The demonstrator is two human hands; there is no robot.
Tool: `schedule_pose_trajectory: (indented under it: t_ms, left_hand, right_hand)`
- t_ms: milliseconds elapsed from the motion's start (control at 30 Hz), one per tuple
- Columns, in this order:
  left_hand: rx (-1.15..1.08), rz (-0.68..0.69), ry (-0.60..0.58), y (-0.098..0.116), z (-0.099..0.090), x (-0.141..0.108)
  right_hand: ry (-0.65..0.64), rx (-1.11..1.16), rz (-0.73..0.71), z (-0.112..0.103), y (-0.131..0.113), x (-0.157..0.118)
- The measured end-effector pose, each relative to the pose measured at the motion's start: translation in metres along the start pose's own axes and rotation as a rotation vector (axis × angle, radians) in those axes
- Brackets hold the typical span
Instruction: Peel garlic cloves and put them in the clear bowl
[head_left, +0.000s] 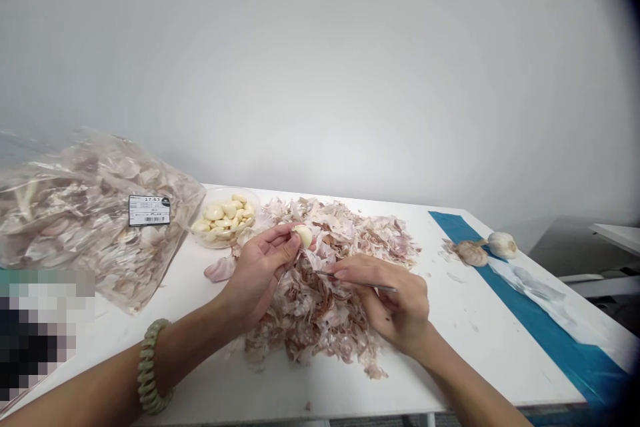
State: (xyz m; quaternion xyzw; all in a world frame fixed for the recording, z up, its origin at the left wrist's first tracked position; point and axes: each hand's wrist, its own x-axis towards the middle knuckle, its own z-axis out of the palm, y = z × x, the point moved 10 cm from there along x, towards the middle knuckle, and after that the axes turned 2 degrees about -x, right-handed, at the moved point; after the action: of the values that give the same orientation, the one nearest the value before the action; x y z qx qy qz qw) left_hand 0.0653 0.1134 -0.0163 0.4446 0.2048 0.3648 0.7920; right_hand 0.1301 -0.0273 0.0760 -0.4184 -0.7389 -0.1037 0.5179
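Head cam here: the left hand (260, 273) was pinching a pale garlic clove (303, 235) between thumb and fingers, right over a big heap of papery garlic skins (310, 300) on a white table (500, 360). The right hand (395, 300) was curled around a slim metal tool (355, 280), tip pointing at the left hand. Far left sat a clear bowl of peeled cloves (225, 217), beside a stuffed plastic bag of skins (85, 213). Two garlic bulbs (487, 247) lay far right on a blue strip (550, 340).
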Motion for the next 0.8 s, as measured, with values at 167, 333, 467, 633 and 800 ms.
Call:
schedule_pose_trajectory:
  t_ms: [167,333,467,633,800]
  left_hand:
    - [-0.003,-0.001,-0.035,0.001,0.005,-0.001]
    - [-0.016,-0.001,-0.035,0.003,0.007,-0.001]
    - [-0.035,-0.003,0.020,0.003,0.002,-0.001]
    - [-0.123,0.128,0.097,0.021,-0.012,0.004]
    - [-0.127,0.128,0.097,0.026,-0.014,0.007]
  right_hand:
    - [-0.020,0.000,-0.002,0.002,0.000,-0.001]
    - [-0.020,0.016,-0.005,0.002,0.002,-0.001]
    - [-0.025,0.041,0.006,0.001,0.003,-0.002]
    - [-0.013,0.044,-0.018,0.001,-0.002,-0.001]
    - [0.019,-0.011,-0.003,-0.002,0.002,-0.001]
